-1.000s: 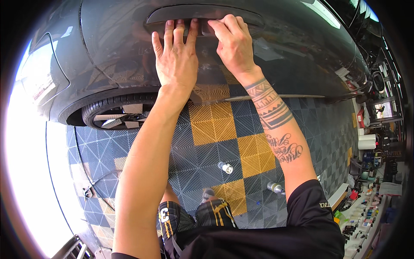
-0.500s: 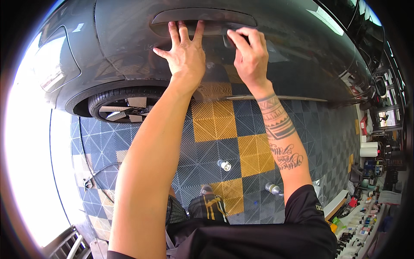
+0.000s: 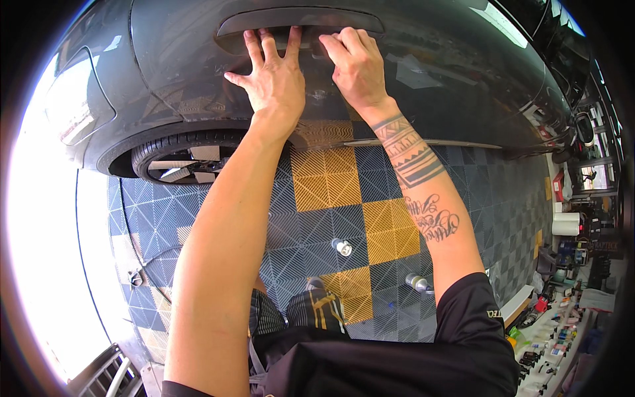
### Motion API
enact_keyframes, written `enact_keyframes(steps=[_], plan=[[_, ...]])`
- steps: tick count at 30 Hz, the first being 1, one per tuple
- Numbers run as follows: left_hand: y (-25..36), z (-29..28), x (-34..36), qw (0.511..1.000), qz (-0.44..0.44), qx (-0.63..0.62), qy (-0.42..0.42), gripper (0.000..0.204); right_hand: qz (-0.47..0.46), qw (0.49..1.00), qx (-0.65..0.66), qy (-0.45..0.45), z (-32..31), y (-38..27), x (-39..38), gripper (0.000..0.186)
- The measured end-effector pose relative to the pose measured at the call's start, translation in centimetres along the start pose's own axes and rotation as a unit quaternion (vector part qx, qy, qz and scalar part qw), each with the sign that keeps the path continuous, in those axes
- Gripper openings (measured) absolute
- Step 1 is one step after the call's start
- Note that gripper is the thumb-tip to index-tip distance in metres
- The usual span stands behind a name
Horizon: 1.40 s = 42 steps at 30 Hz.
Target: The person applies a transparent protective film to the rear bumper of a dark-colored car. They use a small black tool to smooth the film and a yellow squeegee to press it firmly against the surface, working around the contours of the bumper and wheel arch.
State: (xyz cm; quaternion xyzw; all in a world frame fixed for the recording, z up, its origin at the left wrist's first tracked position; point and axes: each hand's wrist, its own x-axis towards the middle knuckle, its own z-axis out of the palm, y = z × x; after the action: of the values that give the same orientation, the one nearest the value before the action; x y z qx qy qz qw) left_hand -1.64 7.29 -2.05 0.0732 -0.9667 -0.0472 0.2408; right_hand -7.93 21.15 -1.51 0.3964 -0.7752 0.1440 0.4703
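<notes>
A dark grey car door handle [image 3: 297,20] runs across the top of the view, over its recess in the door panel [image 3: 192,66]. My left hand [image 3: 276,81] lies against the panel with fingers spread, its fingertips at the handle's lower edge. Close on its right, my right hand [image 3: 359,71] is bent into a closed grip just under the handle's right half. A dark, flat piece held in it is mostly hidden behind the fingers, so its exact kind does not show.
Below the panel at left is a car wheel [image 3: 188,159]. Two small silver cylindrical things, one [image 3: 342,247] nearer the middle and another [image 3: 418,282], lie on the tiled floor [image 3: 311,231]. A cable [image 3: 135,278] trails at left; a cluttered bench [image 3: 555,344] stands at right.
My right hand has moved left and up toward the handle's recess, and the dark piece is now more hidden. My left hand keeps its place at the handle; the whole view shifted slightly.
</notes>
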Motion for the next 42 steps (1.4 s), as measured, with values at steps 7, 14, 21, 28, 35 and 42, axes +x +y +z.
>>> enact_keyframes(steps=[7, 14, 21, 28, 35, 42], plan=[[-0.4, -0.1, -0.1, 1.0, 0.009, -0.029, 0.0, 0.087, 0.0, 0.999, -0.039, -0.001, 0.2, -0.6, 1.3, 0.027], [-0.7, 0.2, -0.1, 1.0, 0.006, -0.013, -0.011, 0.079, 0.019, 0.999, -0.023, -0.014, -0.3, -0.9, 1.3, 0.025], [0.2, 0.0, 0.2, 1.0, -0.009, -0.006, -0.02, 0.071, -0.002, 0.999, -0.046, 0.0, -3.1, -0.4, -3.1, 0.023], [0.2, 0.0, 0.0, 1.0, -0.013, -0.012, -0.018, 0.07, -0.028, 0.995, -0.096, -0.016, -2.1, 1.4, -1.1, 0.023], [0.0, 0.0, 0.0, 1.0, -0.009, -0.002, -0.017, 0.071, -0.029, 0.986, -0.155, -0.055, -2.4, 1.5, 0.5, 0.019], [0.0, 0.2, 0.2, 0.999, -0.016, -0.01, -0.029, 0.072, 0.021, 0.998, -0.054, -0.037, -4.9, 0.6, -2.8, 0.024]])
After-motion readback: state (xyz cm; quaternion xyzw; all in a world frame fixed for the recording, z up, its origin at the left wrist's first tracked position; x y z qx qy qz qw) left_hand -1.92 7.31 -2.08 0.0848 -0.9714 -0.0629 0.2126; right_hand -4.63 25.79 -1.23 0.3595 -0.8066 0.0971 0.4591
